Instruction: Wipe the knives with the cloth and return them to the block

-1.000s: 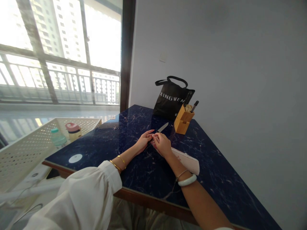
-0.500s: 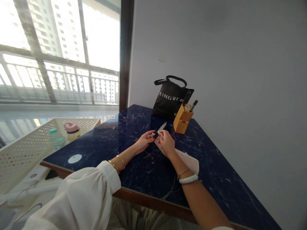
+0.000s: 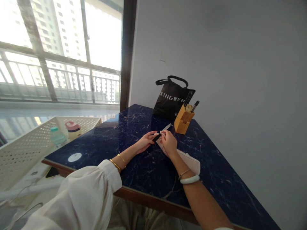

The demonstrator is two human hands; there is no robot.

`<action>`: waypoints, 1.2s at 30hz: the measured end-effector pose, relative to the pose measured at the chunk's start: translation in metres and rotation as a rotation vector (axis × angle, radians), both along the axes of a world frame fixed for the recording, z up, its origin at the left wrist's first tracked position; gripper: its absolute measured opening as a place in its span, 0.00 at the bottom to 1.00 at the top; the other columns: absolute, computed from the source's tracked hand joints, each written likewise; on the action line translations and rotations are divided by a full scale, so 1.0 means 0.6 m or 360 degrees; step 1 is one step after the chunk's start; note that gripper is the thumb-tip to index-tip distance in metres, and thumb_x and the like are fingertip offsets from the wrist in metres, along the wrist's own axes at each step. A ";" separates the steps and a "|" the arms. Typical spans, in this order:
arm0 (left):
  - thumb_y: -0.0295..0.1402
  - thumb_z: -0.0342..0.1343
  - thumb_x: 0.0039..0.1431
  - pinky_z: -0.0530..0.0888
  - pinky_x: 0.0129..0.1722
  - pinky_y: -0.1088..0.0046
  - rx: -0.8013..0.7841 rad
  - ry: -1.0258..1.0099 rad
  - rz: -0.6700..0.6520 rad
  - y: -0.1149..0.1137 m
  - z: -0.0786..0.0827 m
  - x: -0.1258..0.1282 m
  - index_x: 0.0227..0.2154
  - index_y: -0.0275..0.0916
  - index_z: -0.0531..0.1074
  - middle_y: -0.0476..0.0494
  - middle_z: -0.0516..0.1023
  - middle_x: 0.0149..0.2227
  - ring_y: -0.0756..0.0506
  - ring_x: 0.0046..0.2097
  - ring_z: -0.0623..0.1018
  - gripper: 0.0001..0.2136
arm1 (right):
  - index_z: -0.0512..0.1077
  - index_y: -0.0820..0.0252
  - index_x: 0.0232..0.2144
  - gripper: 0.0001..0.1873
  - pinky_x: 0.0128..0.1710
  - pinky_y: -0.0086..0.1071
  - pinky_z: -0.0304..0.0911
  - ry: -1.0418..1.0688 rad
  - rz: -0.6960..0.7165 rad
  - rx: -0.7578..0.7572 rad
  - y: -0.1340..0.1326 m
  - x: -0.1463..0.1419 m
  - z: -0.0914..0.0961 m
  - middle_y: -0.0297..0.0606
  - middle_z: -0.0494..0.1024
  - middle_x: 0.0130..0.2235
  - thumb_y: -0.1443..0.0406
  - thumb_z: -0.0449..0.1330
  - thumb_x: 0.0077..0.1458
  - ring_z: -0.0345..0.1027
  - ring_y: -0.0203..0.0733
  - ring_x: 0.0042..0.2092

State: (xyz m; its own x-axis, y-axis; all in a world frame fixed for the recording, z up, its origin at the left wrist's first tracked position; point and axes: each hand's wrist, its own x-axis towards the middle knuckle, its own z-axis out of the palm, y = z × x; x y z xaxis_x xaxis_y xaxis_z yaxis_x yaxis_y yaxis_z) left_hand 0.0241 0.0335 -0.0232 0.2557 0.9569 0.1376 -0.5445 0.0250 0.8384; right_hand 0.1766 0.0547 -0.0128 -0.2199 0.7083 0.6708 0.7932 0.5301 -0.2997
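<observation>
My left hand [image 3: 145,141] is closed around the black handle of a knife [image 3: 166,127], whose pale blade points away and to the right. Against the knife, where handle and blade meet, my right hand [image 3: 169,142] pinches a bunched end of a whitish-pink cloth [image 3: 190,161]. The rest of that cloth hangs down and lies on the table beneath my right wrist. My right fingertips are partly hidden behind the hand. Just beyond the blade tip stands a wooden knife block [image 3: 183,121] with black-handled knives in it.
A black tote bag [image 3: 171,100] stands behind the knife block near the wall. The dark blue marbled table [image 3: 134,174] carries a white round disc [image 3: 74,157] at its left. Left of the table, a perforated cream basket [image 3: 31,137] is beside a teal bottle [image 3: 57,135] and a pink-lidded cup [image 3: 73,129].
The knife has turned slightly, its blade now slanting lower and further right. Both hands have shifted a little to the right, with the cloth still at the knife.
</observation>
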 end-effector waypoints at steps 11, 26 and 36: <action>0.09 0.45 0.33 0.68 0.34 0.78 -0.0038 -0.0058 -0.0003 0.001 -0.001 -0.001 0.49 0.32 0.63 0.38 0.74 0.43 0.47 0.41 0.74 0.33 | 0.66 0.59 0.37 0.08 0.41 0.30 0.55 -0.0203 0.0301 -0.0025 -0.010 -0.017 -0.001 0.37 0.72 0.39 0.67 0.49 0.55 0.65 0.40 0.42; 0.10 0.42 0.31 0.69 0.39 0.74 -0.0121 -0.0187 0.0005 -0.009 0.013 0.002 0.50 0.27 0.60 0.36 0.75 0.40 0.46 0.41 0.75 0.34 | 0.66 0.58 0.37 0.08 0.41 0.29 0.58 -0.0158 0.0275 -0.0101 -0.010 -0.013 -0.001 0.36 0.72 0.38 0.68 0.50 0.54 0.66 0.39 0.41; 0.23 0.46 0.50 0.70 0.35 0.74 -0.0168 -0.0376 0.0008 -0.002 0.013 -0.013 0.46 0.28 0.64 0.36 0.75 0.34 0.47 0.33 0.75 0.18 | 0.65 0.55 0.39 0.09 0.40 0.28 0.58 -0.0169 0.0291 -0.0094 -0.022 -0.026 0.005 0.32 0.72 0.41 0.67 0.50 0.54 0.66 0.38 0.43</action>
State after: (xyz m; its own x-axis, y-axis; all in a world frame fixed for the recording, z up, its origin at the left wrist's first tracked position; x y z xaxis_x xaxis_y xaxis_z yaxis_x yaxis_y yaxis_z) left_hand 0.0165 0.0322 -0.0156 0.2237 0.9703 0.0920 -0.7252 0.1026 0.6808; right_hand 0.1610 0.0413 -0.0098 -0.4155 0.6875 0.5956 0.7142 0.6520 -0.2544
